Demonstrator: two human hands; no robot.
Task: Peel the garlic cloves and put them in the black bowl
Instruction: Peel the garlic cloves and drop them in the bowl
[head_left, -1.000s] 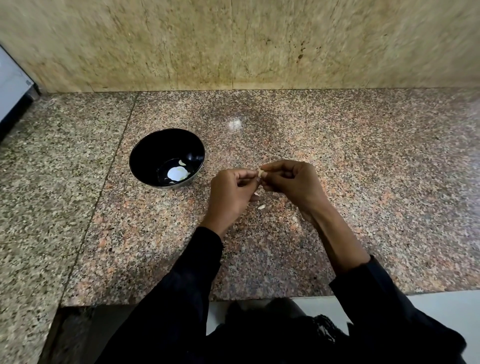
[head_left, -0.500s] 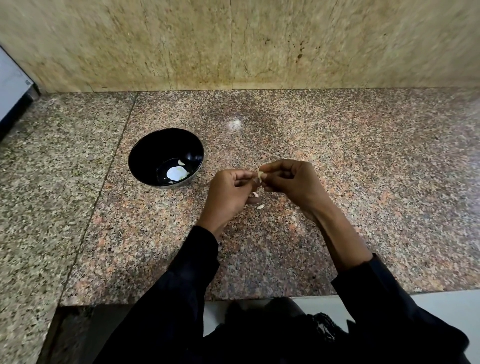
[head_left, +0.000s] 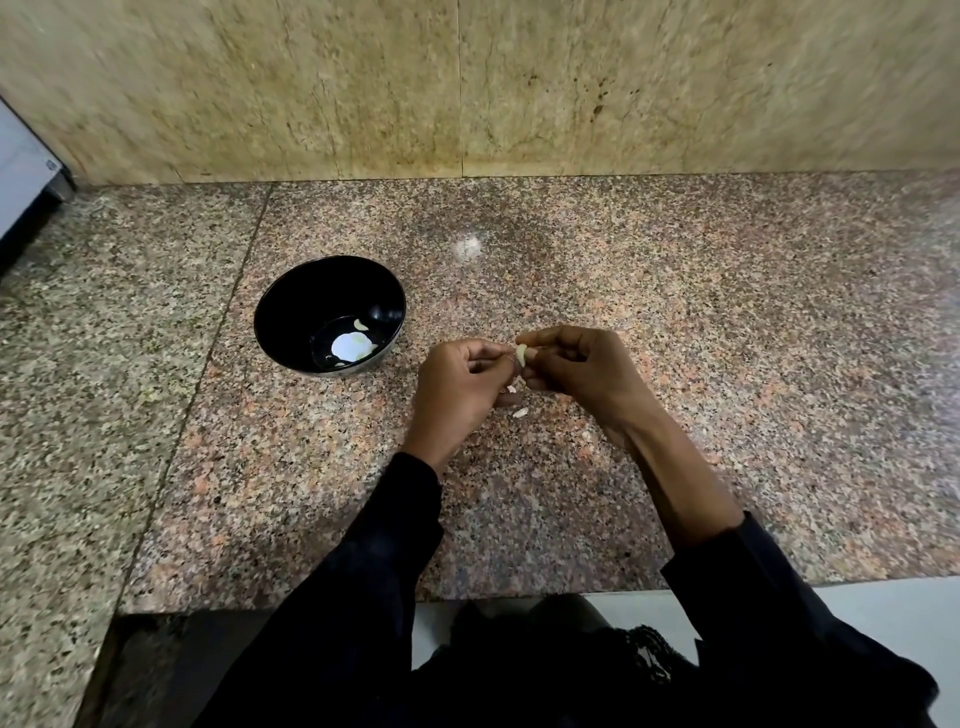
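Observation:
My right hand (head_left: 582, 374) pinches a pale garlic clove (head_left: 521, 355) between thumb and forefinger above the counter. My left hand (head_left: 460, 387) meets it from the left, fingers curled with the tips pinching at the clove's side. The black bowl (head_left: 291, 306) stands to the left of both hands; a small peeled clove (head_left: 359, 325) lies inside it beside a bright reflection. Small pale garlic bits (head_left: 520, 412) lie on the granite below the hands.
The speckled granite counter (head_left: 727, 338) runs to a beige stone wall (head_left: 467, 88) at the back. A seam divides it from a greyer slab (head_left: 93, 364) on the left. A grey appliance corner (head_left: 26, 176) sits far left. The counter's front edge lies near my sleeves.
The hands stay together on the clove and have barely shifted; the fingers work slightly at its skin. The bowl is unmoved.

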